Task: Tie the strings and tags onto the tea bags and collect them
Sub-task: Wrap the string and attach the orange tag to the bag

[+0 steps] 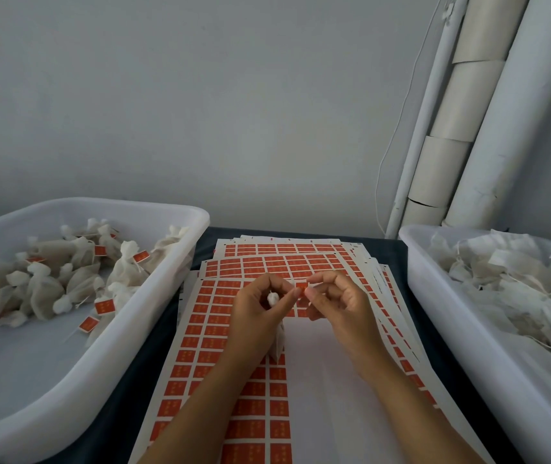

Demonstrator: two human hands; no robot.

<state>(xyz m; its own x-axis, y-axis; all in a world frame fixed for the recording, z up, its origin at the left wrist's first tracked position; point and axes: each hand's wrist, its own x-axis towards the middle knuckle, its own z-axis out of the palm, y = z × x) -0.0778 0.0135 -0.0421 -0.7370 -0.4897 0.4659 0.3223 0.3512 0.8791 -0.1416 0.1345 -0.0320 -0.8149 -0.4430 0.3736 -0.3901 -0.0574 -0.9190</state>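
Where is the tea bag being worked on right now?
Centre of the head view, gripped in the left hand, the tea bag hangs over the tag sheets.

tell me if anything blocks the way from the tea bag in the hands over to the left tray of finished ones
Nothing visible does. The tea bag hangs from the left hand above the tag sheets; only the near rim of the open-topped left tray lies between.

tea bag [276, 333]: white, gathered top, hanging at frame centre
tag [301, 285]: small orange rectangle, just above-right
finished bags [66, 279]: heaped, left
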